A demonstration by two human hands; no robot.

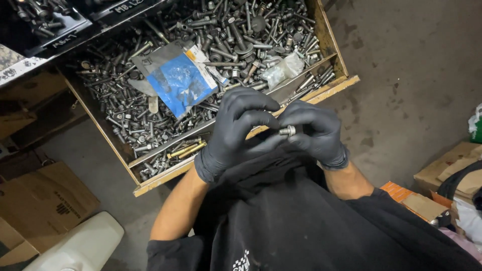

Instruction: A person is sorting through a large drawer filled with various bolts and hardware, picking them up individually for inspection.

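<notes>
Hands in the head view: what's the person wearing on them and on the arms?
Both the left hand and the right hand wear thin, smooth black disposable gloves that end at the wrists. The forearms are bare. A black short-sleeved shirt covers the upper arms, with a small white checkered mark near its lower edge.

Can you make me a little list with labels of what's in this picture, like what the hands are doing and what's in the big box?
left hand: black glove, fingers curled, touching the small bolt
right hand: black glove, pinching the small bolt
small bolt: silvery, short, held between both hands
wooden drawer: open, piled with metal bolts and screws
blue packet: lying on top of the pile
clear plastic bag: crumpled, on the pile near the right side
floor: grey concrete, stained
cardboard box: brown, lower left
</notes>
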